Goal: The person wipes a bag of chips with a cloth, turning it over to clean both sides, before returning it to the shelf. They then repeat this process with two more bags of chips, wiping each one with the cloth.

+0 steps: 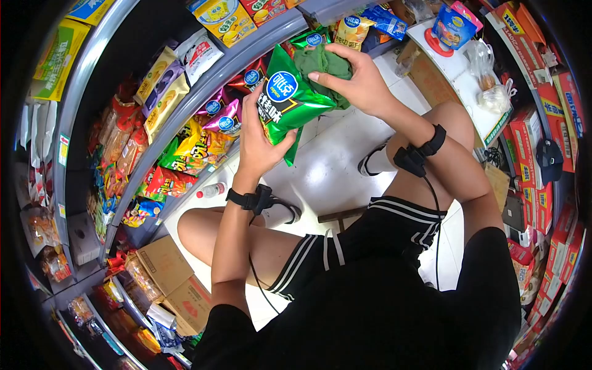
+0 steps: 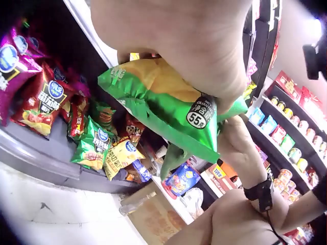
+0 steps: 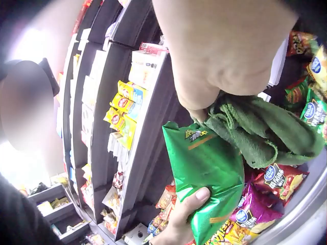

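A green chip bag (image 1: 285,92) with a blue oval logo is held up in front of the curved shelf. The left hand (image 1: 262,139) grips its lower left side, thumb on the front; in the right wrist view that thumb lies on the bag's green back (image 3: 207,168). A dark green cloth (image 1: 327,71) is bunched in the right hand (image 1: 364,80), its fingers curled round the cloth at the bag's upper right edge. In the right wrist view the cloth (image 3: 265,130) hangs in folds beside the bag. The left wrist view shows the bag's lower part (image 2: 168,109).
Chip bags in purple (image 1: 225,118), yellow (image 1: 203,143) and red fill the curved lower shelf (image 1: 185,102). A clear bottle (image 1: 211,190) lies on the floor near the left foot. Cardboard boxes (image 1: 166,268) stand at the lower left, and a white-topped stand (image 1: 456,77) is at the right.
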Tool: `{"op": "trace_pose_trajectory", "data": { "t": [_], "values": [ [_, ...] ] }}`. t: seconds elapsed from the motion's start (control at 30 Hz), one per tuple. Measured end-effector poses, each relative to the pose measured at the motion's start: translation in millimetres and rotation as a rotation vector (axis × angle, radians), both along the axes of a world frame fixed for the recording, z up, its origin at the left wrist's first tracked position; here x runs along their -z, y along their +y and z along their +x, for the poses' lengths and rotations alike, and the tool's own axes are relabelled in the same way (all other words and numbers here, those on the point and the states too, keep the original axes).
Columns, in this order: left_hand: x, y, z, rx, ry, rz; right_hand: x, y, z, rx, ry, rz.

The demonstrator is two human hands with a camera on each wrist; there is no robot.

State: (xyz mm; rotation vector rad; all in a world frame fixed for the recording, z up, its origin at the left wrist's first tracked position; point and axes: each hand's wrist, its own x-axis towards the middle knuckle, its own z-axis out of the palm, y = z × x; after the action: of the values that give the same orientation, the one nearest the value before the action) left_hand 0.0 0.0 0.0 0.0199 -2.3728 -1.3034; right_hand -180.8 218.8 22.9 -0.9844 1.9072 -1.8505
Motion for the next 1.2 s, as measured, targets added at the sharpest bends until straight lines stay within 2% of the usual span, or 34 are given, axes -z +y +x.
{"op": "trace_pose_trajectory", "data": {
  "t": [0.07,0.2,0.27,0.43,0.63,0.9,1.03,1.1,1.13,1.2],
  "values": [
    [-4,-2,0,-0.068,0.04,-0.178,-2,1,1,0.021,0.003,-0.036],
    [-21,-25,-3,-0.129,0.095,-0.288,1,-17,-1,0.023,0.061,-0.098],
    [-20,-23,-1,-0.16,0.095,-0.283,0,-11,1,-0.001,0.158,-0.043],
    [-17,-16,1,-0.222,0.099,-0.296,4,0,1,-0.017,0.14,0.002],
    [-17,-23,2,-0.223,0.112,-0.371,-3,2,3,-0.049,0.063,0.016],
    [-21,-27,8,-0.155,0.071,-0.582,-6,-4,0,0.148,0.032,-0.117],
    [-24,-26,7,-0.113,0.033,-0.663,-13,-1,-1,0.167,0.014,-0.145],
    [-25,-24,7,-0.103,0.031,-0.666,-10,2,-6,0.144,0.078,-0.053],
    [-24,-24,8,-0.098,0.019,-0.676,-7,1,-7,0.146,0.076,-0.051],
    [-22,-22,7,-0.091,0.007,-0.688,-4,-3,-7,0.209,0.242,-0.13]
  ]
}}
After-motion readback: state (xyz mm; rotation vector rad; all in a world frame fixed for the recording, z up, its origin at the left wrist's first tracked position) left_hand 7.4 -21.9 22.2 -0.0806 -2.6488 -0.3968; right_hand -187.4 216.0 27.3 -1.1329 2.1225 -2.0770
